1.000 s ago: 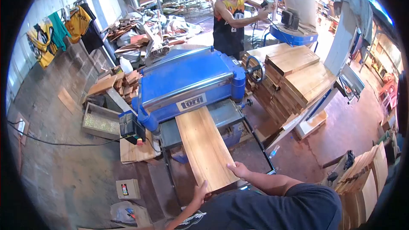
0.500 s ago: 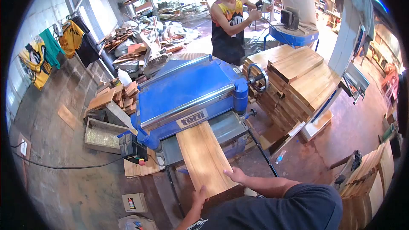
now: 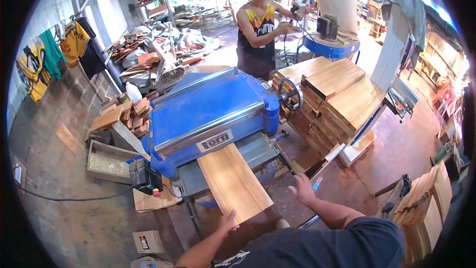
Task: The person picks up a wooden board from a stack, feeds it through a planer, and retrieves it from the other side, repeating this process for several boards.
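Note:
A wide wooden board (image 3: 234, 181) sticks out of the front of a blue planer (image 3: 208, 106), its far end hidden under the machine. My left hand (image 3: 227, 222) grips the board's near left corner, with the thumb on the top face. To the right of the board, my right hand (image 3: 303, 189) is off the wood, fingers spread, holding nothing. Under the board's far part lies the planer's grey metal bed (image 3: 253, 154).
Behind the planer stands a person (image 3: 257, 30) holding a cable or tool. Stacked boards (image 3: 342, 87) rise at the right of the machine, below its handwheel (image 3: 290, 94). A control box (image 3: 144, 174) and a wooden tray (image 3: 106, 161) are at the left.
My right hand has let go of the board and moved right, its fingers now spread. My left hand still holds the corner. The view has shifted slightly; the person's arms have moved.

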A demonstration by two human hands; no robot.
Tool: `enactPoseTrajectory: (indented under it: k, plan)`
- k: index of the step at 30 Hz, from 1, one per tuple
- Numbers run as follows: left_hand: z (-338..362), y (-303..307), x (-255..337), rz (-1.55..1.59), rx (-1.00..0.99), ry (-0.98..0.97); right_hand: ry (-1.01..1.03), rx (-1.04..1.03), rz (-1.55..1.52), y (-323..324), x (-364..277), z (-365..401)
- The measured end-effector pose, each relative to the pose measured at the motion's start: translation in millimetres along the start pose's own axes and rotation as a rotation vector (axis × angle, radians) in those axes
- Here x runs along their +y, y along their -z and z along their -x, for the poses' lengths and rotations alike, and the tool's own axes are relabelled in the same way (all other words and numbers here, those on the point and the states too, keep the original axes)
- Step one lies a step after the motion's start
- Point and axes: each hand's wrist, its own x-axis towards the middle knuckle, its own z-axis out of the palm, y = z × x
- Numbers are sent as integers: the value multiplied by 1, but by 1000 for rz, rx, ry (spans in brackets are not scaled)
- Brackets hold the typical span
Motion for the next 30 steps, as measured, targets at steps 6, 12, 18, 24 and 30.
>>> enactPoseTrajectory:
  k: [6, 12, 18, 24, 30]
  plan:
    - [0, 2, 26, -42, 77, -41, -554, -503, -80, 22, 63, 66]
    - [-20, 11, 31, -102, 61, -29, -601, -456, 62, -21, 94, 81]
    - [-44, 19, 29, -103, 60, -57, -546, -522, 105, 0, 76, 72]
    - [-46, 18, 49, -57, 72, -19, -529, -462, 88, -7, 82, 78]
    - [-46, 38, -25, -582, 492, -471, -597, -486, 117, -6, 78, 78]
